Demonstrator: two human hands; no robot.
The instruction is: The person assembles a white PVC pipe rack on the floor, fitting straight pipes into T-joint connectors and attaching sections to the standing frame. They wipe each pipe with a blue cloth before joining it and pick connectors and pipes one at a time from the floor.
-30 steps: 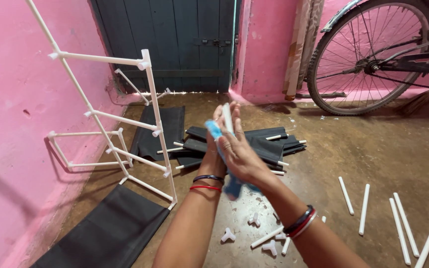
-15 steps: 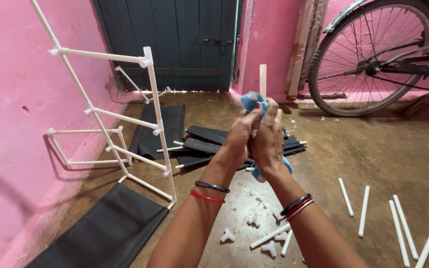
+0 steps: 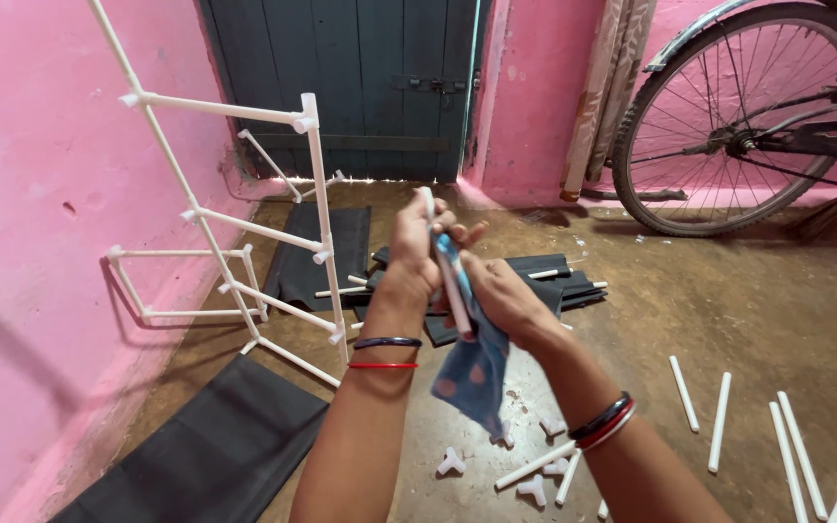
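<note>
The left hand (image 3: 417, 247) is closed around the upper part of a white plastic rod (image 3: 446, 266), which it holds nearly upright, tilted a little, in front of the person's chest. The right hand (image 3: 501, 295) grips a blue cloth with pale dots (image 3: 472, 373) and presses it against the lower part of the rod, so that the fabric wraps the rod there and hangs down below both hands. Both hands are raised above the brown floor (image 3: 728, 310). To the left, a partly built white rod frame (image 3: 234, 223) leans against the pink wall (image 3: 41, 194), with a dark fabric panel (image 3: 215, 455) lying on the floor below it. Behind the hands lies a pile of dark fabric panels (image 3: 554, 281). Loose white rods (image 3: 719, 421) and small white connectors (image 3: 449, 463) are scattered on the floor to the right and below. A bicycle wheel (image 3: 738, 116) stands at the upper right, near a dark door (image 3: 360, 77).
</note>
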